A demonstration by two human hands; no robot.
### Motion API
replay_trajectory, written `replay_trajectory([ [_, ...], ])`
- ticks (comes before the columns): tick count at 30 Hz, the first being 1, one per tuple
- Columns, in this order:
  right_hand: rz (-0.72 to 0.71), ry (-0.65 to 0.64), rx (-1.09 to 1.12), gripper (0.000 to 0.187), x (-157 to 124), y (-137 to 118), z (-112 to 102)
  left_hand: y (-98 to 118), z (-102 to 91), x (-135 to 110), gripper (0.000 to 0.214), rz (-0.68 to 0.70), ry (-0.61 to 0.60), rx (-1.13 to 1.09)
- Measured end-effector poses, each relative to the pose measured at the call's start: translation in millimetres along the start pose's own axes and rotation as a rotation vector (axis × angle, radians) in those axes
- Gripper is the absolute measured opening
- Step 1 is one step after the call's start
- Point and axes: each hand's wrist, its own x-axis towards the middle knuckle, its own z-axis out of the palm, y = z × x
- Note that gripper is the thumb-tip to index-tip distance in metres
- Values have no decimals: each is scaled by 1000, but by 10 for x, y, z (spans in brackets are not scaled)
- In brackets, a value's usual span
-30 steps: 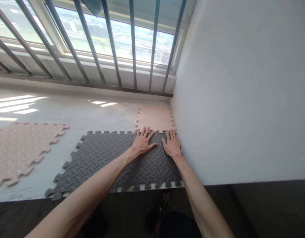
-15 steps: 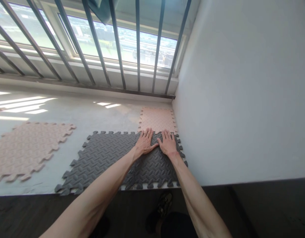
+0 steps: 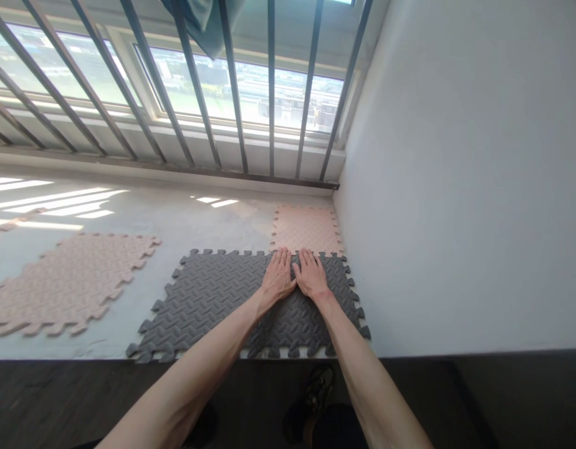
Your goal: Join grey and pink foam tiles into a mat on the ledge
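Both my hands lie flat, palms down, on a dark grey interlocking foam mat tile (image 3: 208, 293) with a raised tread pattern. My left hand (image 3: 277, 276) and my right hand (image 3: 311, 275) sit side by side, almost touching, near the tile's far edge. Their fingertips reach the seam with a pink foam tile (image 3: 307, 229), which is joined on beyond the grey one in the corner. A larger pink foam tile (image 3: 68, 284) lies apart on the floor to the left.
A white wall (image 3: 456, 187) rises on the right. Ahead, metal window bars (image 3: 271, 87) stand before the window. The concrete ledge (image 3: 185, 218) ends in a front edge, and a dark floor (image 3: 82, 399) lies below with my feet in sandals.
My hands have slid toward each other along the grey tile and now nearly touch. The view has shifted, so the tiles and window sit further right in the frame.
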Motion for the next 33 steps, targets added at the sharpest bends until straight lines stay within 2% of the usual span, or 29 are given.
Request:
replay_trajectory([
  [7,7,-108,59,69,143,-319,-115,29,17,-231,82,32,-12,-32],
  [10,55,-190,40,70,149,-438,-161,57,-48,-374,87,36,6,-77],
  [13,15,-226,18,69,86,-588,-168,111,-165,-588,94,37,-14,-114],
  [16,-4,-258,23,69,86,-740,-184,174,-275,-923,94,89,-30,-148],
  [18,38,-299,12,69,153,-818,-265,182,-346,-1228,96,100,-52,-176],
  [21,71,-292,-25,74,171,-928,-412,24,-514,-1773,88,87,-83,-219],
  [23,44,-276,-48,75,-8,-1011,-384,-270,-704,-2152,77,50,-37,-227],
  [24,24,-268,-59,73,-167,-1048,-309,-484,-825,-2339,73,9,12,-218],
  [25,-13,-231,-70,72,-362,-1078,-196,-740,-961,-2522,69,-51,71,-199],
  [26,-73,-122,-74,69,-580,-1098,-58,-1031,-1107,-2699,65,-133,139,-170],
  [28,-129,30,-73,66,-1022,-1113,243,-1679,-1411,-3024,60,-357,263,-99],
  [30,-138,127,-86,68,-1369,-1113,489,-2338,-1705,-3287,59,-595,313,-16],
  [33,-117,194,-79,69,-1582,-1121,665,-3180,-2078,-3532,67,-940,314,66],
])
